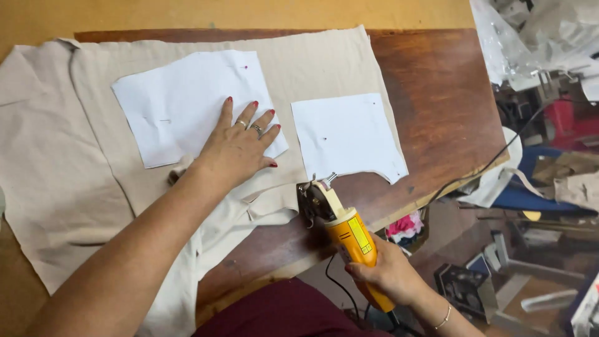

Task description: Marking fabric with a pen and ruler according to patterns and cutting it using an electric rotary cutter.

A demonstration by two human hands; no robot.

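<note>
The person is standing at a brown wooden counter (437, 106), and a large piece of beige fabric (68, 175) is lying spread over most of it, hanging a little over the near edge. Two white paper patterns are lying on the fabric: the bigger paper pattern (181, 100) on the left and the smaller paper pattern (346, 134) on the right, apart from each other.

The left hand (240, 146) is pressing flat on the lower right corner of the bigger paper pattern, and its fingers (265, 122) are lying spread wide, holding nothing, only pushing the paper and the fabric down. Rings are showing on two fingers and the nails are red.

The right hand (390, 271) is holding an orange electric fabric cutter (343, 228) by its handle, with the fingers wrapped closed around it. The cutter is resting near the front edge of the counter, its cream-coloured head touching the cut edge of the fabric, just below the smaller paper pattern and to the right of the left hand. A black cord (340, 287) is going down from the cutter toward the person. A thin bracelet is sitting on the right wrist.

To the right of the counter, many mixed things are lying in a crowded pile (549, 187), and I cannot tell them clearly.
</note>
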